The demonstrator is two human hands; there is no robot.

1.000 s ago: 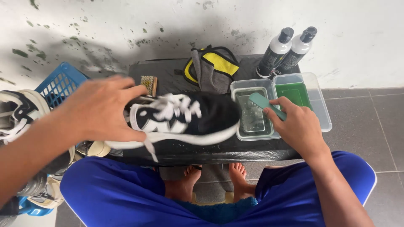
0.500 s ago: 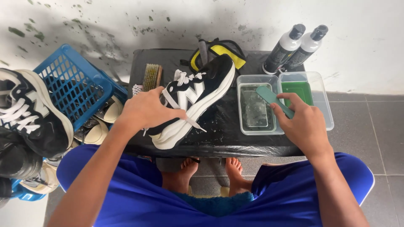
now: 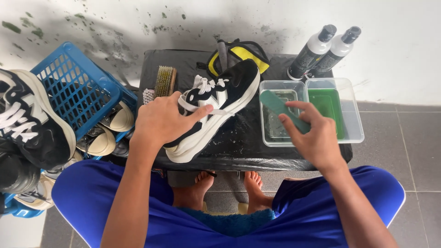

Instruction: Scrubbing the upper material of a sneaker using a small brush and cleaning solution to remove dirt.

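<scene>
I see sneaker [image 3: 216, 110] now lowered onto bench [image 3: 248, 151]; left hand [image 3: 161, 119] fingers gripping it, right hand [image 3: 312, 133] clasping green brush [image 3: 280, 108], scrubbing likely next.

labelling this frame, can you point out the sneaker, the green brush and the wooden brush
sneaker [image 3: 229, 94]: head view, on the black upper near the heel.
green brush [image 3: 275, 104]: head view, on the brush's back, above the right hand's fingers.
wooden brush [image 3: 164, 81]: head view, on its bristles.

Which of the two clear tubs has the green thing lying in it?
The right tub, under the two bottles; the left tub by the right hand holds only wet residue.
</scene>
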